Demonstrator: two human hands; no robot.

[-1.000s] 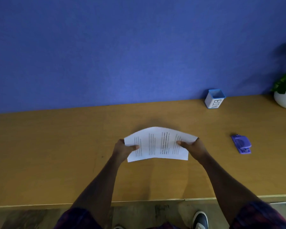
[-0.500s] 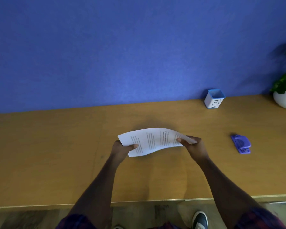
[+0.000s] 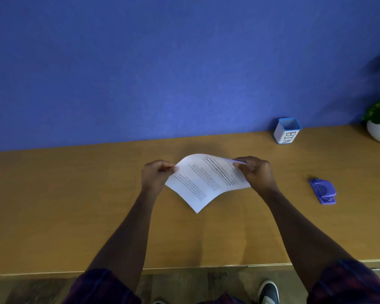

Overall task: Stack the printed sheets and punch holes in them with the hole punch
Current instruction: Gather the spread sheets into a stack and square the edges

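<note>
Wooden desk (image 3: 75,205) against blue wall (image 3: 162,62): sheets (image 3: 206,183) lifted mid-desk, tilted, pinched at left edge by left hand (image 3: 155,175) and at right by right hand (image 3: 257,172); punch (image 3: 323,190) lying well right.

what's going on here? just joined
A person stands at a long wooden desk, holding white printed sheets above it. The left hand pinches one edge and the right hand pinches the opposite one, so the paper sags and tilts with a corner pointing toward the person. The small purple hole punch lies untouched on the desk to the right. No punching has begun.
</note>
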